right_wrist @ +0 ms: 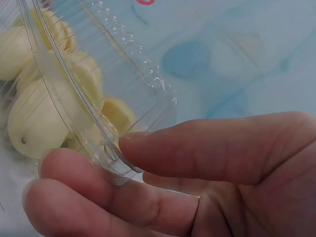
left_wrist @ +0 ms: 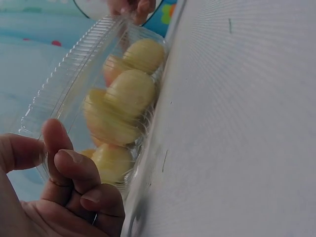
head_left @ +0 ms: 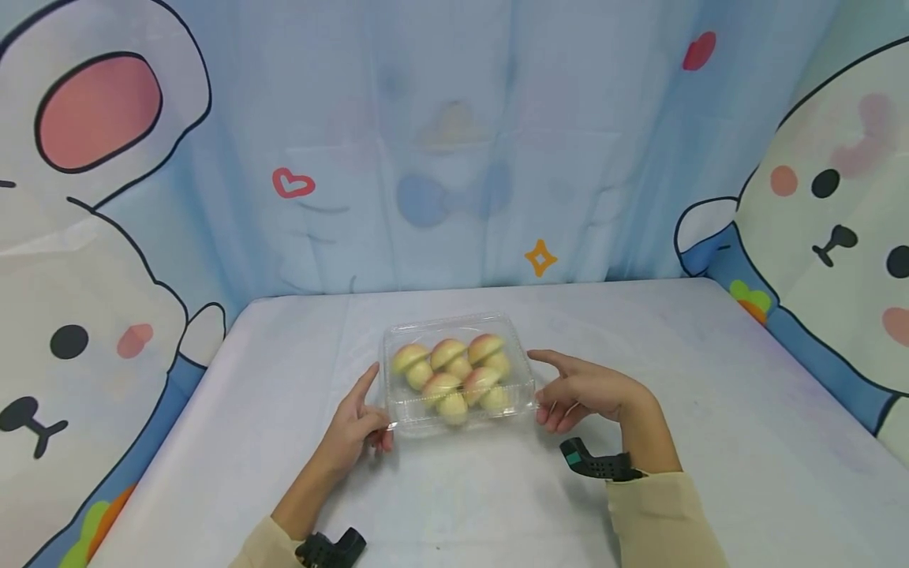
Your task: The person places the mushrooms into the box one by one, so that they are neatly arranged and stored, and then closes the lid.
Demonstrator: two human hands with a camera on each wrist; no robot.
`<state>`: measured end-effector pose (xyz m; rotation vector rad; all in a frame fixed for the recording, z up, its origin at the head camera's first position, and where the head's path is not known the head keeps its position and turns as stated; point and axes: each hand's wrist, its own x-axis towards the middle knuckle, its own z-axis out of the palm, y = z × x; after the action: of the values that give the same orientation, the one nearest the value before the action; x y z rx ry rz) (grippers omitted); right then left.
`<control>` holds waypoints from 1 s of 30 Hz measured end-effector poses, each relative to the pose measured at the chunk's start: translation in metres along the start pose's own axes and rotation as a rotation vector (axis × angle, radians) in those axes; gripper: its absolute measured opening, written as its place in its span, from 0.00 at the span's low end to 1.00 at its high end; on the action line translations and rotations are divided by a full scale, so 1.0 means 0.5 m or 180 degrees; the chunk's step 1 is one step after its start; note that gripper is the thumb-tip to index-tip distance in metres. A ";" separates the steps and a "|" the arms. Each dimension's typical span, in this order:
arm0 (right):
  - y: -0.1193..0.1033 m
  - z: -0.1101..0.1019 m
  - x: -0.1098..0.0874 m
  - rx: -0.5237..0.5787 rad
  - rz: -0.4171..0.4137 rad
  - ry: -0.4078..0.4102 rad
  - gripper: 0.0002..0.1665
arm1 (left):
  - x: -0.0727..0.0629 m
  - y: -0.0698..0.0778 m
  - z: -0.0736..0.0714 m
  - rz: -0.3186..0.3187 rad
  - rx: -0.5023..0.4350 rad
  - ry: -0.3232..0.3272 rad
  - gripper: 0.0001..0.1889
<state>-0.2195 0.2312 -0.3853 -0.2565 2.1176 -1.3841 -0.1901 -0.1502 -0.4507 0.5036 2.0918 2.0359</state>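
A clear plastic clamshell box (head_left: 459,371) with its lid down is on or close over the white table. Inside it are several mushroom-shaped pieces (head_left: 486,347) with pale yellow bodies and yellow-pink caps. At the box's left near corner, my left hand (head_left: 353,430) pinches the rim between thumb and fingers, its index finger pointing forward along the side. My right hand (head_left: 585,388) pinches the right near corner; the right wrist view shows the thumb (right_wrist: 182,150) over the rim and fingers (right_wrist: 98,197) beneath it. In that view the pale pieces (right_wrist: 37,118) show through the wall.
A white cloth covers the table (head_left: 298,347). Behind it hangs a light blue curtain (head_left: 454,158) with printed cartoon figures to the left and right. Black straps with camera mounts (head_left: 600,465) sit on both wrists, beside beige sleeves (head_left: 660,517).
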 end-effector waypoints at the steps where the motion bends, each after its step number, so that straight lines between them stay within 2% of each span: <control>1: 0.001 0.000 0.000 0.0006 -0.0010 -0.0007 0.54 | 0.000 0.000 0.000 -0.0008 -0.0013 0.0002 0.47; 9: 0.005 0.000 0.004 0.0098 0.0020 -0.0062 0.53 | 0.002 0.002 0.000 -0.0021 -0.0088 -0.0009 0.47; 17: 0.012 0.000 0.010 0.0292 -0.0085 -0.0219 0.54 | 0.002 -0.004 0.000 -0.0008 -0.0154 0.0035 0.47; 30: 0.019 0.002 0.031 0.0475 -0.0365 -0.0274 0.59 | 0.001 -0.003 0.006 0.0018 -0.0078 0.0458 0.45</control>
<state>-0.2299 0.2277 -0.3998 -0.3755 1.9450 -1.5606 -0.1895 -0.1473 -0.4524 0.3697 2.1432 2.1578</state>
